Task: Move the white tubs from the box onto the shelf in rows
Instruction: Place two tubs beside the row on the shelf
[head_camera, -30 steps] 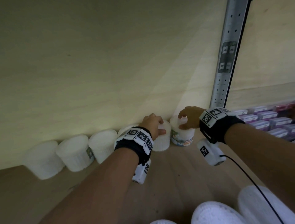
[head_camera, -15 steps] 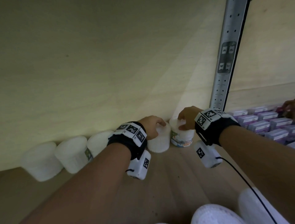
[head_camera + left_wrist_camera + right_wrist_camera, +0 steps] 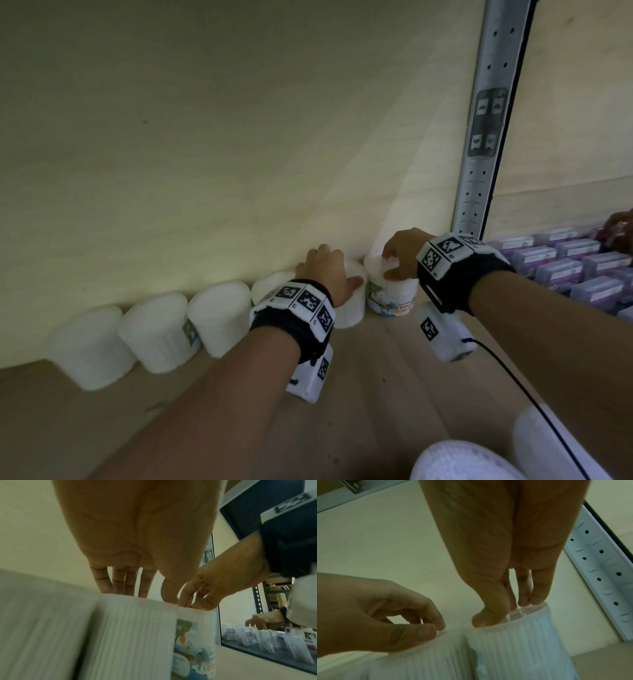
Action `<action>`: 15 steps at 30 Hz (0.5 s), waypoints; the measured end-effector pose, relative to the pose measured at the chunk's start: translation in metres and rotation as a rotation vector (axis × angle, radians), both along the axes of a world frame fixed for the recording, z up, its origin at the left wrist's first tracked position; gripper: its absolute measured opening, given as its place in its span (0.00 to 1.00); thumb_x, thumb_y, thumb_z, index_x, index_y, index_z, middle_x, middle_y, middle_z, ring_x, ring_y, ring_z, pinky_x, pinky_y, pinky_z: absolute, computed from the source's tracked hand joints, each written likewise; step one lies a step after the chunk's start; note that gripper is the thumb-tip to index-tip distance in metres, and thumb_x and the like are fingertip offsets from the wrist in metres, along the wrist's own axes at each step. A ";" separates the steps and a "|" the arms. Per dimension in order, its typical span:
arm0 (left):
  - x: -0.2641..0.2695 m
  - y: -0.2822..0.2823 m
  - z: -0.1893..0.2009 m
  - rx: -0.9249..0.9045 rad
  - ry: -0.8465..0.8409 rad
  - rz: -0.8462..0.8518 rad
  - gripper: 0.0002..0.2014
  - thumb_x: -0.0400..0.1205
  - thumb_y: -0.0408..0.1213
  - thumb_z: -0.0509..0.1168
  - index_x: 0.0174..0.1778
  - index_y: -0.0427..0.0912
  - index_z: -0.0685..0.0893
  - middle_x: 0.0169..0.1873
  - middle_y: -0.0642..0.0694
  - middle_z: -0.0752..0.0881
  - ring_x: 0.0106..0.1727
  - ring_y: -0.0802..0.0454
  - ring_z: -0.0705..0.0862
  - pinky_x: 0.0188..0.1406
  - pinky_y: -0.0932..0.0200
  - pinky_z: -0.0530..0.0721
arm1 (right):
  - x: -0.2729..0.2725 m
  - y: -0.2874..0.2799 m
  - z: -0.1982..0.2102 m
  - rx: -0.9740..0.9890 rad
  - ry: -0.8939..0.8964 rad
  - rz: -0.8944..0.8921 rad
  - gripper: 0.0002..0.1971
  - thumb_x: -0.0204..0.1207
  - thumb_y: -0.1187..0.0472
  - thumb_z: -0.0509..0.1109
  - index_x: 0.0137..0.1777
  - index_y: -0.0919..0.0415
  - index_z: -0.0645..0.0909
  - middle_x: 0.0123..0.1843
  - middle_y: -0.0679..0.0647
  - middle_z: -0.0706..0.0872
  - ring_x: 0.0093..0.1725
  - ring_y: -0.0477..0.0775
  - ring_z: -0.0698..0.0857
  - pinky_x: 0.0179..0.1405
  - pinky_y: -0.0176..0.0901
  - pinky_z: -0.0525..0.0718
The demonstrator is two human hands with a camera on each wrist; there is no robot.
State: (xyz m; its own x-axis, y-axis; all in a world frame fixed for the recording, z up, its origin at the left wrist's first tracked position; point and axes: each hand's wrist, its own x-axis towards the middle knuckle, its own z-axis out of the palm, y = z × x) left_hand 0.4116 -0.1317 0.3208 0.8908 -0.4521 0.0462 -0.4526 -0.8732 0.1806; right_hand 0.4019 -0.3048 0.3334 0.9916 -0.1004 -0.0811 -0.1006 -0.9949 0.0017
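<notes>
Several ribbed white tubs stand in a row along the shelf's back wall [image 3: 205,171]. My left hand [image 3: 337,270] grips the top of one white tub [image 3: 349,308], with thumb and fingers curled over its rim. My right hand [image 3: 390,263] pinches the lid of the labelled tub [image 3: 390,298] beside it, the last on the right. In the left wrist view my left hand [image 3: 145,595] reaches the ribbed tub [image 3: 133,635] next to the labelled tub [image 3: 193,642]. In the right wrist view my right hand [image 3: 506,612] sits on its tub [image 3: 513,649].
Three more tubs [image 3: 157,332] stand to the left in the row. A perforated metal upright [image 3: 486,120] bounds the bay on the right. Beyond it lie purple boxes [image 3: 565,270] and another person's hand [image 3: 620,229]. Two white tubs [image 3: 459,462] show at the bottom edge.
Both hands stay on the same two tubs at the back wall, with only slight shifts of the wrists.
</notes>
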 end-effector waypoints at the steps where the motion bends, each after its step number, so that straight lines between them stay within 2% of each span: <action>1: 0.001 0.000 0.000 0.000 0.007 -0.006 0.26 0.81 0.55 0.62 0.68 0.40 0.75 0.68 0.40 0.72 0.70 0.40 0.71 0.69 0.41 0.74 | 0.001 -0.001 -0.001 0.003 -0.004 -0.004 0.31 0.75 0.45 0.70 0.75 0.58 0.74 0.74 0.55 0.77 0.72 0.58 0.77 0.71 0.47 0.76; 6: 0.006 0.005 0.008 0.009 0.102 -0.086 0.24 0.82 0.46 0.65 0.73 0.41 0.73 0.71 0.41 0.72 0.72 0.42 0.72 0.72 0.47 0.73 | 0.003 -0.001 -0.001 0.014 -0.007 -0.010 0.30 0.75 0.45 0.70 0.74 0.59 0.75 0.74 0.55 0.77 0.72 0.57 0.78 0.70 0.45 0.76; 8: 0.007 0.009 0.013 0.008 0.153 -0.120 0.22 0.83 0.39 0.64 0.74 0.44 0.72 0.74 0.43 0.71 0.73 0.43 0.73 0.71 0.53 0.74 | 0.003 -0.001 -0.001 0.016 -0.015 -0.013 0.30 0.75 0.45 0.70 0.74 0.59 0.75 0.73 0.55 0.77 0.72 0.57 0.78 0.69 0.44 0.76; 11: 0.008 0.011 0.019 -0.019 0.223 -0.164 0.25 0.81 0.26 0.60 0.74 0.49 0.73 0.76 0.44 0.70 0.74 0.43 0.73 0.65 0.54 0.77 | 0.004 -0.002 -0.003 0.033 -0.023 -0.019 0.31 0.74 0.44 0.70 0.74 0.58 0.75 0.73 0.55 0.78 0.71 0.57 0.78 0.69 0.45 0.76; 13: 0.006 0.010 0.021 -0.102 0.201 -0.153 0.24 0.82 0.26 0.59 0.74 0.47 0.73 0.75 0.44 0.71 0.74 0.43 0.73 0.67 0.53 0.76 | 0.004 -0.002 -0.002 0.030 -0.018 -0.024 0.31 0.75 0.44 0.70 0.75 0.58 0.74 0.74 0.54 0.77 0.72 0.57 0.77 0.70 0.45 0.75; 15: 0.004 0.006 0.018 -0.204 0.073 -0.099 0.19 0.83 0.35 0.62 0.71 0.44 0.74 0.71 0.43 0.74 0.72 0.43 0.74 0.71 0.49 0.75 | 0.003 -0.002 -0.002 0.024 -0.008 -0.029 0.31 0.75 0.44 0.70 0.75 0.58 0.74 0.74 0.54 0.77 0.72 0.57 0.77 0.70 0.45 0.74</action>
